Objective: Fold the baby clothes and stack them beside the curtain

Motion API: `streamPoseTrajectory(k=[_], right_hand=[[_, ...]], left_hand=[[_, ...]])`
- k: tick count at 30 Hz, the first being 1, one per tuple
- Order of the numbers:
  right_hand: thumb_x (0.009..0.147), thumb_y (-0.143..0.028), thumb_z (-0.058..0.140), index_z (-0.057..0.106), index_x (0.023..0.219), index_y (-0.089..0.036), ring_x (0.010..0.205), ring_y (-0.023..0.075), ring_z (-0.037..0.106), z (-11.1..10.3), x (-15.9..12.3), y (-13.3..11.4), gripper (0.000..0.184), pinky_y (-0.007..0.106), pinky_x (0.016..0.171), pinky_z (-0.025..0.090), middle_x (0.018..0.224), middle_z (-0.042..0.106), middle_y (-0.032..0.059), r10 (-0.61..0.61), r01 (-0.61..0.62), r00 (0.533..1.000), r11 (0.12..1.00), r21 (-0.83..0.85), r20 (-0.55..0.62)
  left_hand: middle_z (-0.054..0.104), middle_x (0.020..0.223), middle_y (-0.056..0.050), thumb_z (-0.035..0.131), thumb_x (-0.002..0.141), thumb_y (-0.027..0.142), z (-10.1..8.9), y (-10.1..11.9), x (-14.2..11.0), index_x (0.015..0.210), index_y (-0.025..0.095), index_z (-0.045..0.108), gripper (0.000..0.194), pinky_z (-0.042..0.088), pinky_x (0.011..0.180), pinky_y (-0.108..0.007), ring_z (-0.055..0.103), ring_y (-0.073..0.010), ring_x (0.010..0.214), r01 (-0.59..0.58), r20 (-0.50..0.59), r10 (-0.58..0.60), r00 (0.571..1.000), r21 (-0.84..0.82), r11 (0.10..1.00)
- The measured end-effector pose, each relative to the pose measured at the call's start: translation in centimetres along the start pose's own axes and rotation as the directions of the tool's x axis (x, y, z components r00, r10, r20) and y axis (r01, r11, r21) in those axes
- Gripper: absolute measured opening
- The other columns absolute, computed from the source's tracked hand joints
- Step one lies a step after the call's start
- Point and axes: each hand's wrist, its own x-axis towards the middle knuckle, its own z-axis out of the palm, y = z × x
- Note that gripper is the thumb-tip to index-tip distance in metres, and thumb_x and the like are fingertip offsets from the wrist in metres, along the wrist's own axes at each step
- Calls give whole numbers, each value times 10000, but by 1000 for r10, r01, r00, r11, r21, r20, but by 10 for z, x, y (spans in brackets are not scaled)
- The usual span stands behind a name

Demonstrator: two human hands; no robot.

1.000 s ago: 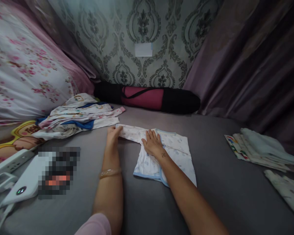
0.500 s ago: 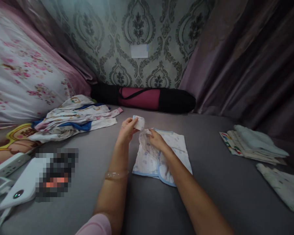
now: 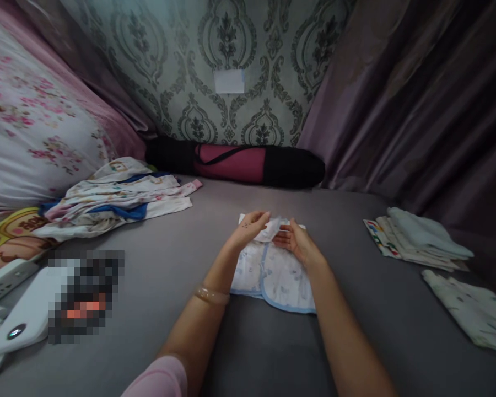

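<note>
One shirt sleeve (image 3: 268, 231), pinched in my left hand (image 3: 250, 229), may crumple if released early; my right hand (image 3: 304, 244) curves half-open.

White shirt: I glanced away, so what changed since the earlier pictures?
The left hand has swung right, bringing the outstretched sleeve in over the shirt. The right hand no longer presses flat; it has moved right, its grip unclear. Clothes pile, folded stack and long bag stayed put.
</note>
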Motion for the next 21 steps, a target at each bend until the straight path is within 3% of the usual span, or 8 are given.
streamPoseTrajectory(k=[2,4,6,8,11,15,18,21], right_hand=[[986,-497,257,592,1054,-109,729,194,691,1,5,4,516,316,628,569,896,717,155,-18,18,1000,999,-32,-2],[960,-478,378,613,1027,-118,744,185,685,1,9,8,435,284,588,569,928,717,136,-65,63,998,994,-92,-16],[907,-359,522,633,966,-124,735,167,675,0,13,12,266,240,553,559,928,717,107,-129,117,991,974,-196,-48],[848,-236,576,641,949,-129,695,153,666,-1,17,16,161,215,517,541,896,719,78,-205,172,975,938,-301,-82],[823,-199,544,626,1057,-137,660,149,663,-4,26,23,255,218,498,523,881,721,59,-311,254,947,880,-402,-83],[839,-242,505,565,1206,-144,725,171,672,-9,35,27,386,256,572,537,941,717,72,-443,326,894,743,-584,-63],[844,-230,496,564,1228,-129,873,205,667,-11,33,26,402,314,760,530,1014,702,109,-524,283,847,585,-760,-87],[863,-208,471,538,1273,-112,1055,238,612,-8,24,25,426,341,921,452,1125,663,149,-560,192,822,435,-880,-98]], left_hand=[[662,952,-103,578,822,475,-13,-1,2,851,144,637,338,499,801,-310,624,-192,919,5,-75,-4,997,10,1000],[668,981,-110,539,845,413,-31,-4,6,891,151,635,283,501,789,-313,631,-200,933,21,-210,-11,978,47,999],[679,950,-99,537,828,317,-49,-9,9,902,160,634,199,504,782,-311,637,-202,919,29,-305,11,952,128,991],[688,921,-88,532,790,221,-61,-16,11,888,169,647,160,497,817,-324,634,-207,921,23,-327,67,943,262,965],[698,934,-83,499,733,107,-64,-28,8,936,178,670,275,462,906,-357,624,-217,960,6,-217,124,968,519,855],[674,1107,-104,436,749,62,-55,-39,1,1179,175,597,473,434,964,-384,596,-233,1073,-49,-24,99,995,747,663],[571,1304,-151,392,801,71,-51,-43,-4,1269,123,528,490,393,1025,-396,518,-247,1213,-111,58,112,992,819,563],[484,1401,-172,365,818,49,-51,-48,-5,1304,94,491,504,346,1076,-399,441,-243,1303,-121,85,93,992,854,506]])
